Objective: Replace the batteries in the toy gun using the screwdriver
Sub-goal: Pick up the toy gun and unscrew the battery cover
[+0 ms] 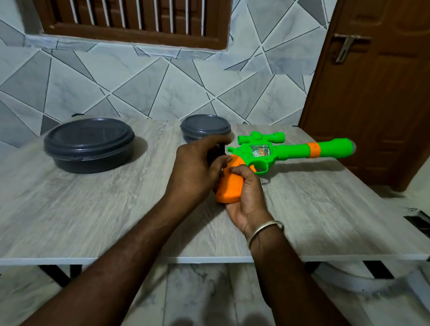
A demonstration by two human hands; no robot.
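worktop point(76, 216) of pale grey wood grain fills the middle of the view. behind it stands a wall point(137, 84) of grey tiles cut in slanted shapes. a brown wooden door point(395, 87) is at the right and a brown barred window point(133, 4) is above.

on the left part of the worktop sits a big round dark container point(89, 145) with its lid on. the toy gun point(261, 153) lies to the right of the centre. it has a green body, a green scope on top and a long green barrel with an orange band, and the barrel points right, toward the door. its orange grip point(228, 187) points toward the person. a smaller dark round container point(205, 127), also with a lid, stands at the far edge, just behind the gun.

the right hand point(247, 198) is closed around the orange grip, with the fingers wrapped over it. there is a metal bracelet point(265, 231) on this wrist. the left hand point(195, 166) is just beside the top of the grip, and its fingers are curled around a small dark thing point(216, 152). this part is blurred, so i cannot tell what the dark thing is.
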